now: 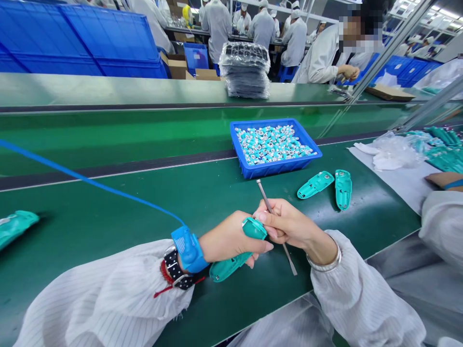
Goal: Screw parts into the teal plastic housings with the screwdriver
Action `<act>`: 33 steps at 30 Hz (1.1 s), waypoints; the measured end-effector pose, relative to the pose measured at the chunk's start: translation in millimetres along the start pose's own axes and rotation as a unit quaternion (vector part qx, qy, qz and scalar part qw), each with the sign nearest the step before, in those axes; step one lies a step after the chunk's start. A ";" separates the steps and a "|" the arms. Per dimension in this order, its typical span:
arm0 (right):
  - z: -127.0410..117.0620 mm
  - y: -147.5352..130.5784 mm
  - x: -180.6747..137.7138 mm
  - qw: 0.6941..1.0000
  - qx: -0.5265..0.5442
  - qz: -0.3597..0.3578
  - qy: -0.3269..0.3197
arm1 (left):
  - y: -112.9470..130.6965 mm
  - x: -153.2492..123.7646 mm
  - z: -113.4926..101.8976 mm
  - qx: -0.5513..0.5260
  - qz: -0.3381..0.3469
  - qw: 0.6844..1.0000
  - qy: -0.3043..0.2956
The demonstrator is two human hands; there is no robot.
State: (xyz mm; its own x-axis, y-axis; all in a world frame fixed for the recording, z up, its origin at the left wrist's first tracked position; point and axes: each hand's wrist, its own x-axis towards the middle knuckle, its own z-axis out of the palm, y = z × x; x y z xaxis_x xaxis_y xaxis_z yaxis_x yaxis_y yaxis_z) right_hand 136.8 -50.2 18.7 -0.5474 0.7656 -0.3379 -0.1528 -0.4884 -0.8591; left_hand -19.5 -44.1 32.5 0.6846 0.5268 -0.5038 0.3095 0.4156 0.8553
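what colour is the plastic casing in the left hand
Teal green, best seen in the head view: the plastic casing in the left hand.

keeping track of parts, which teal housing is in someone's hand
The teal plastic housing gripped in the left hand; the others, like the two beside the blue tray, lie loose on the green bench mat.

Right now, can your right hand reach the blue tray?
Probably yes. The blue tray sits just beyond the right hand, and the green bench between them holds nothing in the way. But that hand is pinching a metal tool, so it might need to put that down first.
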 end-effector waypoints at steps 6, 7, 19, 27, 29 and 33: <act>-6.1 -5.1 -4.7 1.000 0.005 -0.005 0.004 | 2.5 -0.4 1.3 -0.031 0.041 0.998 -0.027; -9.4 -5.8 -5.9 1.000 0.006 -0.009 0.016 | 2.2 -0.6 0.1 -0.051 0.043 0.997 -0.041; -132.6 -27.8 -46.7 0.947 -0.023 -0.109 0.302 | -38.3 -17.5 -29.4 -0.086 -0.046 0.995 -0.008; -174.7 -48.4 -45.9 0.841 -0.155 -0.185 0.485 | -45.5 -23.7 -35.7 -0.079 -0.044 0.996 0.001; -168.5 -42.6 -42.7 0.803 -0.211 -0.194 0.522 | -46.7 -22.1 -36.1 -0.079 -0.042 0.996 0.001; -142.8 -24.4 -33.3 0.745 -0.342 -0.191 0.540 | -46.3 -21.0 -34.3 -0.085 -0.031 0.996 0.000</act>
State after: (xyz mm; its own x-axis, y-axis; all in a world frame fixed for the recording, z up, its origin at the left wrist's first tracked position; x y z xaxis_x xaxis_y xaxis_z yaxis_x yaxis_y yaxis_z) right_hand 276.2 -4.1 -3.9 0.4656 0.8651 0.1868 0.5295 -0.1032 -0.8420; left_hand -70.8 -48.9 -0.7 0.6680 0.4963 -0.5545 0.2352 0.5661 0.7901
